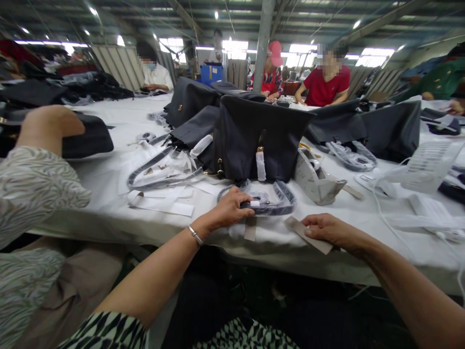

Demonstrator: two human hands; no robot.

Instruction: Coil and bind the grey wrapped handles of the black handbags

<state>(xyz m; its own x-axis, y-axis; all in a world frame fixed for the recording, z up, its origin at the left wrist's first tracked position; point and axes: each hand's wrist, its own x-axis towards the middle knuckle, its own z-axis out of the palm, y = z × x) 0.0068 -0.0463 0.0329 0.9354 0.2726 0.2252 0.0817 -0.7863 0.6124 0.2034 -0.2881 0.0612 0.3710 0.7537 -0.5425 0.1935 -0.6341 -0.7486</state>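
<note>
My left hand (228, 208) is closed on a dark bag strap wrapped in clear plastic (276, 201) that curves along the near edge of the white table (119, 218). To its right my right hand (329, 229) pinches a beige paper strip (308, 235) lying at the table's edge. Just behind both hands stands a black handbag (257, 135), upright, with white wrapping on its front hardware. A second small beige strip (250, 231) lies under my left hand.
A neighbour's arm in a patterned sleeve (32, 189) reaches across at the left. More black bags (392, 128), wrapped straps (160, 167), a grey tape dispenser (317, 182) and white paper lie around. Several people sit at the far side.
</note>
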